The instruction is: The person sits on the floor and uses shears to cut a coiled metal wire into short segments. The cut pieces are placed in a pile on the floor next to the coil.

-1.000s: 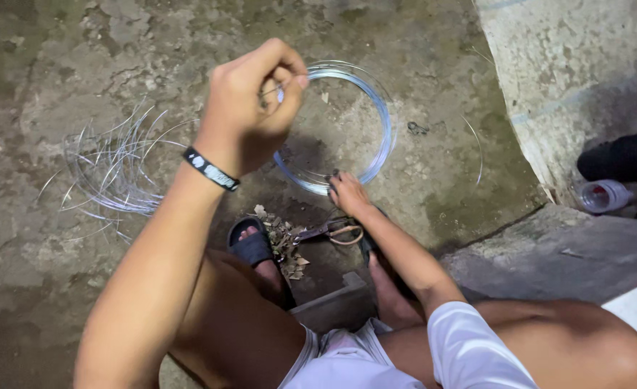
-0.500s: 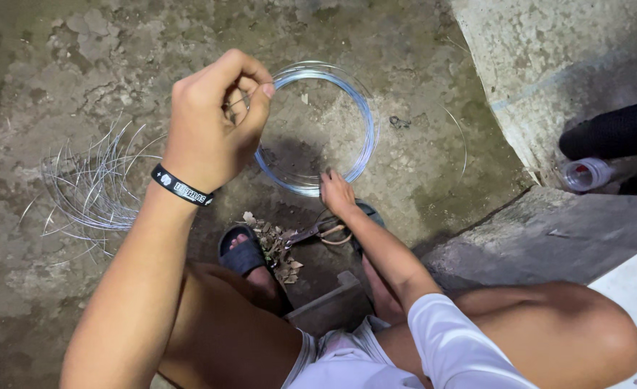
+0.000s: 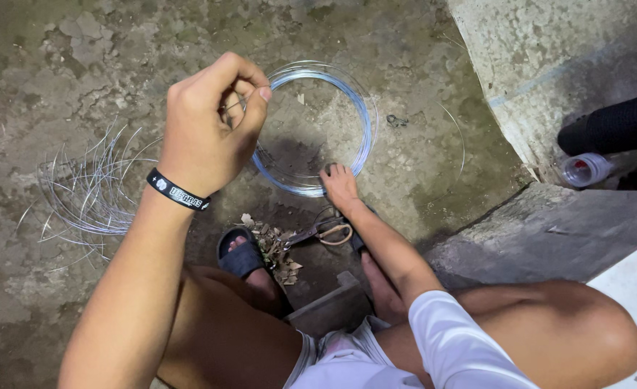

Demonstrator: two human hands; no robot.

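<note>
My left hand (image 3: 210, 126) is raised in front of me, a black wristband on its wrist. Thumb and forefinger pinch a thin strand of silver wire. Below it on the concrete ground lies a round coil of silver wire (image 3: 364, 122). My right hand (image 3: 340, 186) reaches down to the coil's near rim, its fingertips on the wire there. Scissors with pale handles (image 3: 325, 232) lie just behind that hand, next to my foot.
A loose heap of cut wire pieces (image 3: 88, 194) lies at the left. Dry leaves (image 3: 275, 248) sit beside my black sandal (image 3: 240, 256). A concrete step (image 3: 549, 230) rises at the right, with a black object (image 3: 613, 126) and a small clear bottle (image 3: 585, 169) on it.
My left hand has drifted a little down and left with the pinched wire. My right hand has stayed at the coil's near rim.
</note>
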